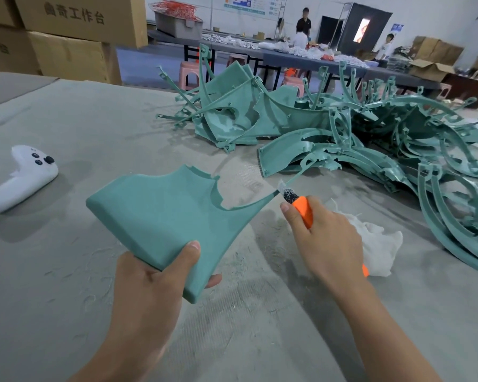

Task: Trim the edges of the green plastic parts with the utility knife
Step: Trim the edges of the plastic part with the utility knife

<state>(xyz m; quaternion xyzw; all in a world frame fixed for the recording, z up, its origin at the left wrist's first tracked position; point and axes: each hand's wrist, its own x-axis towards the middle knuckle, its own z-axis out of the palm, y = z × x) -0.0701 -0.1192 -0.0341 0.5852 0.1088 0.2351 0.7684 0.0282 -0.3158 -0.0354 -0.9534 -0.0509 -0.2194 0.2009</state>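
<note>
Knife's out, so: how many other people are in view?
3, all far off at the long table: a person in black standing, a person in white just below them, and a third person further right. More may be hidden.

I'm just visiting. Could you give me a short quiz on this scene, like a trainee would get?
1. True or false: the left hand grips the green plastic part by its thick near corner.
2. The utility knife in the right hand meets the part at: A its thin right tip; B its thick near corner; C its notched top edge.
3. What white thing lies on the table left of the part?
Key: 1 true; 2 A; 3 a controller.
</note>
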